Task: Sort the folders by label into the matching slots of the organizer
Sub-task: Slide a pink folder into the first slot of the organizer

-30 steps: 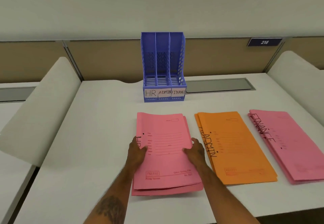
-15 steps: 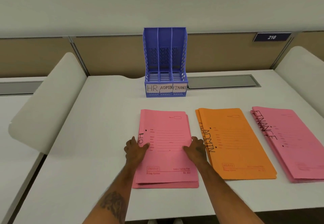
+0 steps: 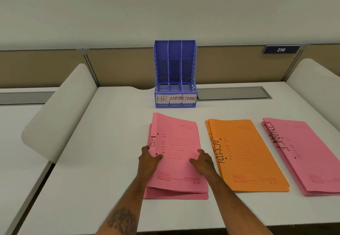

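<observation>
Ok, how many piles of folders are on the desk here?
3. Pink HR pile on the left, orange ADMIN pile in the middle, pink FINANCE pile on the right. Each holds several folders, some possibly hidden.

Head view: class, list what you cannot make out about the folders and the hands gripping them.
All in the head view:
HR pile: folder count, covered by the top HR folder.
Left hand and right hand: fingers beneath that folder, hidden by it.
Lower ADMIN folder: label mostly covered by the top ADMIN folder.
FINANCE pile: right side cut off by the frame edge.
Printed form lines: too small.
</observation>
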Motion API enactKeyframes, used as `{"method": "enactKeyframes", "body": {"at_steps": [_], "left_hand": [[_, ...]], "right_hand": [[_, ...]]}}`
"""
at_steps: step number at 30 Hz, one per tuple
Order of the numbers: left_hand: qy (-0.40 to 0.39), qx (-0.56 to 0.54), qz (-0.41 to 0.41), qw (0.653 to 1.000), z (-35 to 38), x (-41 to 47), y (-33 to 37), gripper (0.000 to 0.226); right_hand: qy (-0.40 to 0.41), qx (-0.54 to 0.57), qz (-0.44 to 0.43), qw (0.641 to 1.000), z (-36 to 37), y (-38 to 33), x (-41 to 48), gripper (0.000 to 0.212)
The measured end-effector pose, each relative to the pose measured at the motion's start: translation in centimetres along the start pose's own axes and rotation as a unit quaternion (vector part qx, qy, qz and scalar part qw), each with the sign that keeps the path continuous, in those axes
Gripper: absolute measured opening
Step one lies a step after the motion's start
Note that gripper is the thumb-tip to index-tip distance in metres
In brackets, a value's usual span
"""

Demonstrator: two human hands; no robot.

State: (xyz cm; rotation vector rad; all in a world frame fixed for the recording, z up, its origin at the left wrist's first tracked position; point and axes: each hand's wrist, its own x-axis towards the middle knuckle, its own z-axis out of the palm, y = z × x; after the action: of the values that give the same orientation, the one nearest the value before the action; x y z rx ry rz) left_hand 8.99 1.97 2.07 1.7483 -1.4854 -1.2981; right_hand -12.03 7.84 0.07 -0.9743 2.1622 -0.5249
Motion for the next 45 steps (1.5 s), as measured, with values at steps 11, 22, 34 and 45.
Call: {"method": "enactKeyframes", "body": {"at_steps": [11,22,34,45], "left_hand": [[0.008,-0.035,0.131,0.991,-0.7,-0.3,9.3,0.037],[0.104,0.033,0.275,0.955,-1.9,1.1,17.5,0.016],[0.184,0.013,0.362,0.914,-3.8,5.7,20.4,0.024],[-0.063,0.239,0.352,0.903,-7.6,15.8,18.7,0.128]], "right_hand": [[0.068,0.026,-0.167,0.983,-6.8,-13.8,-0.8,0.066],[0.183,0.049,-0.211,0.959,-15.9,-27.5,-1.4,0.05],[0.29,0.018,-0.251,0.923,-19.7,-36.7,-1.4,0.039],[0.35,0.011,-0.309,0.884,-19.1,-41.4,1.9,0.035]]}}
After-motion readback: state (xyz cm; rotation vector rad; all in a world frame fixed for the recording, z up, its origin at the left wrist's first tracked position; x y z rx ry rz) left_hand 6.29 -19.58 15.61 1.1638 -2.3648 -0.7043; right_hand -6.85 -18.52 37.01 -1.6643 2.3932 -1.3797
